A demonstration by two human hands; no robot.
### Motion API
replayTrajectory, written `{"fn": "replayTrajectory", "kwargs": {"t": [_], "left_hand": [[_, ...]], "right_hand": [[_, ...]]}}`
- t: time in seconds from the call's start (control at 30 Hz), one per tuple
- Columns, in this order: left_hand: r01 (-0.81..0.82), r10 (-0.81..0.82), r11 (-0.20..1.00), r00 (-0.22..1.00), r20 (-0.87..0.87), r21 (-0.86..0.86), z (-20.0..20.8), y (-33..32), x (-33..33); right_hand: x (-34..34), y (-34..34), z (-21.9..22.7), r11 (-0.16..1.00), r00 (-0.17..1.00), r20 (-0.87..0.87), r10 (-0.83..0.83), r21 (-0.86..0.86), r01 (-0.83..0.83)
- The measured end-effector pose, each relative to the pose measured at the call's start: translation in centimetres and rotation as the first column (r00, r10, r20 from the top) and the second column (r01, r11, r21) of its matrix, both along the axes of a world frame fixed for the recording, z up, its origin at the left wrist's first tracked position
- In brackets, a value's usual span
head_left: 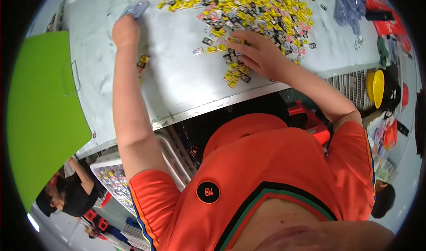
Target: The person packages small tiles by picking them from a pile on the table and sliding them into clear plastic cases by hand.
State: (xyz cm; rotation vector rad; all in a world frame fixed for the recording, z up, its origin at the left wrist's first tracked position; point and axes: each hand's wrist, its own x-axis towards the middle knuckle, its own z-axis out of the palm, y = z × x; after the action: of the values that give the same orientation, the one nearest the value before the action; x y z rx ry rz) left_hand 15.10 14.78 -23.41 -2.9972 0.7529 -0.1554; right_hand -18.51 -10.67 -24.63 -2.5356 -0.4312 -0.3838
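My left hand (126,29) reaches far across the grey table (177,82) and is closed on a small clear plastic bag (135,8). Just right of my left forearm lies a little cluster of small packets (143,61). My right hand (257,51) rests flat, fingers spread, on the near edge of a big pile of small yellow, pink and black packets (248,7). Several loose packets (235,76) lie under and beside its fingers. Whether it grips any of them I cannot tell.
A bright green board (42,113) stands at the table's left. Clear bags (346,7) and red things (386,25) lie far right. A yellow bowl (377,88) sits right of the table. A white crate of packets (115,180) is below. Another person in black (71,193) crouches lower left.
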Motion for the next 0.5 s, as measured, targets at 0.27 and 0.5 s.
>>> {"fn": "replayTrajectory", "kwargs": {"t": [0.27, 0.5], "left_hand": [[0.127, -0.142, 0.98, 0.985, 0.096, 0.152, -0.3, 0.1, 0.5], [0.326, -0.322, 0.943, 0.857, 0.402, 0.06, -1.6, 1.2, 1.7]], "right_hand": [[-5.7, 3.9, -0.6, 0.989, 0.997, 0.054, 0.055, 0.133, -0.062], [-4.7, 7.7, 0.5, 0.976, 0.975, 0.075, 0.208, -0.085, -0.202]]}}
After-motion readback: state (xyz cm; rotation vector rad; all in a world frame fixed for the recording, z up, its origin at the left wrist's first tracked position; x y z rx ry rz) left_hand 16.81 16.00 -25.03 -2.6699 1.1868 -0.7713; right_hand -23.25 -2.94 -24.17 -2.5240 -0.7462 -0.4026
